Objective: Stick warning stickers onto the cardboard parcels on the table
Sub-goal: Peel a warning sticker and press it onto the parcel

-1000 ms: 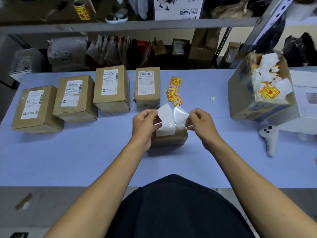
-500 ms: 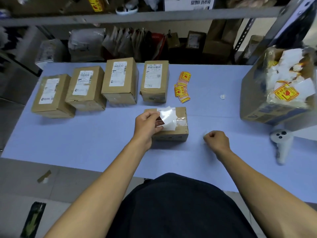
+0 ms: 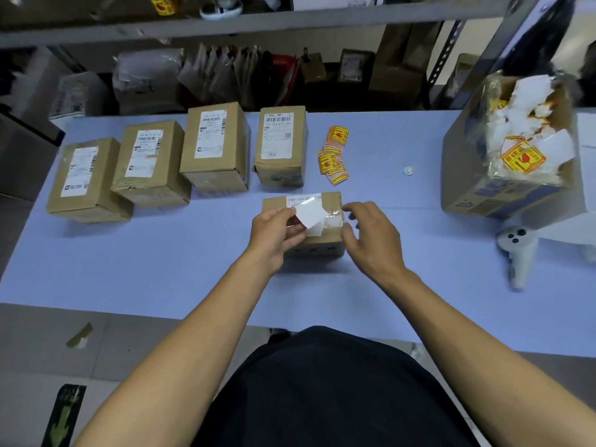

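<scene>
Cardboard parcel: small brown cardboard parcel (image 3: pixel 322 243) on the pale blue table (image 3: pixel 161 269), before the person.
Left hand (image 3: pixel 274 237): pinches a white paper slip (image 3: pixel 311 214) — over the parcel.
Right hand (image 3: pixel 371 240): fingers spread, holding nothing — beside the parcel's right end.
Stickers: yellow-and-red warning stickers (image 3: pixel 333 154) lie behind it.

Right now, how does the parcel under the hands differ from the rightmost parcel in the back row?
The near parcel lies crosswise, and the left hand holds a white sheet over its label. The back-row parcel lies lengthwise, untouched, its label fully visible. The right hand reaches toward the near parcel only. Both are brown cardboard with white shipping labels.
</scene>
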The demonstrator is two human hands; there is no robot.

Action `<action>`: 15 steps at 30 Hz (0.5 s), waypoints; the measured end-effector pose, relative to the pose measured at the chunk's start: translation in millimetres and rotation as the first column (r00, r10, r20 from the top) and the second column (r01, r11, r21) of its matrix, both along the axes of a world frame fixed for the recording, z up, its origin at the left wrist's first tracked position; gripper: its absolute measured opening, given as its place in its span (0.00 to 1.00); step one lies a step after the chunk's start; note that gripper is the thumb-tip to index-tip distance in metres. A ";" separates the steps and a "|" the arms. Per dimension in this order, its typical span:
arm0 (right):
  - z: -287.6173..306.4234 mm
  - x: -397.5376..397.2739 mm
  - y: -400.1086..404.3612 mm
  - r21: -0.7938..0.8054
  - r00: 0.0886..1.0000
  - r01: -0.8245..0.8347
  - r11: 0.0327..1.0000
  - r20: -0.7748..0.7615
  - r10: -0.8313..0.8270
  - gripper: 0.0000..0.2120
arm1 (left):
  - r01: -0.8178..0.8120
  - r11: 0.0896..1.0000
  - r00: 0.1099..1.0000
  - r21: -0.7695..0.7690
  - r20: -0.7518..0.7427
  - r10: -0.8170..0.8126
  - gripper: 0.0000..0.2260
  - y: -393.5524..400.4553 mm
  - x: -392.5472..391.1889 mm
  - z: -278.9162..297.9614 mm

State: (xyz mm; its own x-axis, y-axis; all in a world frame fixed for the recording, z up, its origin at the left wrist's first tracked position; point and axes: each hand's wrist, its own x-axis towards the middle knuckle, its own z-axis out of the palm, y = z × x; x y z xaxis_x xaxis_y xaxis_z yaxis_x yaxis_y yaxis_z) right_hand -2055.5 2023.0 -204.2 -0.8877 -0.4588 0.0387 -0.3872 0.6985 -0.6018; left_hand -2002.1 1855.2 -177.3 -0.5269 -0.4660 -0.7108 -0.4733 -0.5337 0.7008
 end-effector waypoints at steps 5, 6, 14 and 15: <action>12.0 6.3 -25.7 0.091 0.862 -0.274 0.957 -0.417 0.287 0.09 | -0.017 0.993 0.999 0.121 -0.031 0.021 0.06 -1.2 3.0 3.9; 10.0 6.1 -28.8 0.112 0.843 -0.276 0.955 -0.449 0.296 0.06 | -0.027 0.988 0.999 0.154 -0.041 0.034 0.05 -1.6 4.2 5.2; 5.9 15.1 -42.0 -0.133 0.999 -0.032 0.991 -0.034 0.027 0.02 | -0.027 0.910 0.999 0.413 -0.019 0.038 0.06 -16.9 15.5 9.6; 11.1 14.6 -45.1 -0.253 0.973 0.144 0.957 0.210 -0.091 0.03 | -0.017 0.900 0.999 0.435 -0.023 0.031 0.08 -20.7 17.3 10.1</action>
State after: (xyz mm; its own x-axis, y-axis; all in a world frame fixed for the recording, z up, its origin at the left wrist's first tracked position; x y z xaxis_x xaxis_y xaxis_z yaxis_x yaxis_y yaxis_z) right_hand -2040.9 1977.9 -193.1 -0.9371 -0.3475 -0.0337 -0.1694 0.5370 -0.8264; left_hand -1984.8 1834.5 -167.3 -0.5428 -0.1270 -0.8302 -0.4395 -0.7993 0.4097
